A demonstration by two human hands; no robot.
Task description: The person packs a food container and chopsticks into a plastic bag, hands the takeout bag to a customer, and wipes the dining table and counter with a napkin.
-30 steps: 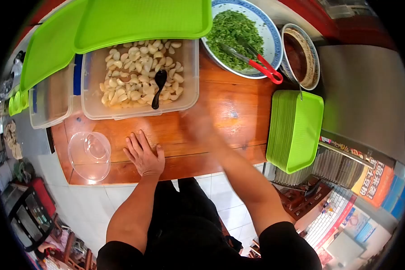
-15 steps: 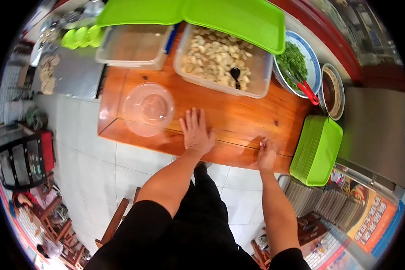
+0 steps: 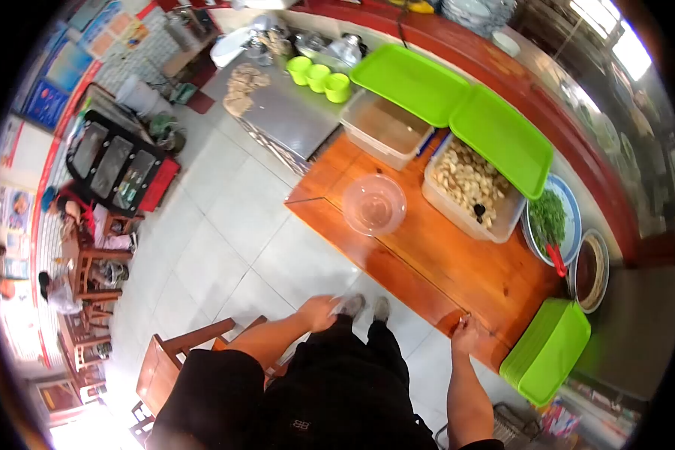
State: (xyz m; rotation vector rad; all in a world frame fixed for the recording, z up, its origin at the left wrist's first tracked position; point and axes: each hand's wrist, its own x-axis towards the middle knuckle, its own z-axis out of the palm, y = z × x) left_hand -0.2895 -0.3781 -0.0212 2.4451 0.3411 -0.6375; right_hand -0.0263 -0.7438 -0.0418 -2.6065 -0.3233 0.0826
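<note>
My left hand (image 3: 321, 312) hangs off the table, above the floor near my shoes. Its fingers are too blurred and turned to read. By the front edge of the orange wooden table (image 3: 436, 259), my right hand (image 3: 465, 336) rests with fingers pinched. Whatever small thing it may hold cannot be made out. A clear round plastic bowl (image 3: 373, 205) stands on the table's left part. Behind it is a clear bin of pale sliced pieces (image 3: 465, 180), partly covered by a green lid (image 3: 501, 139), with a black spoon inside.
Along the right side stand a bowl of chopped greens (image 3: 549, 217) with red-handled tongs, a bowl of brown sauce (image 3: 589, 271) and stacked green trays (image 3: 545, 351). Another lidded bin (image 3: 382, 127) is at the back. A wooden chair (image 3: 195, 341) stands behind me on the left.
The view has swung to the left. My left hand has lifted off the tabletop and drawn back toward my body. My right hand stays pinched at the table edge.
</note>
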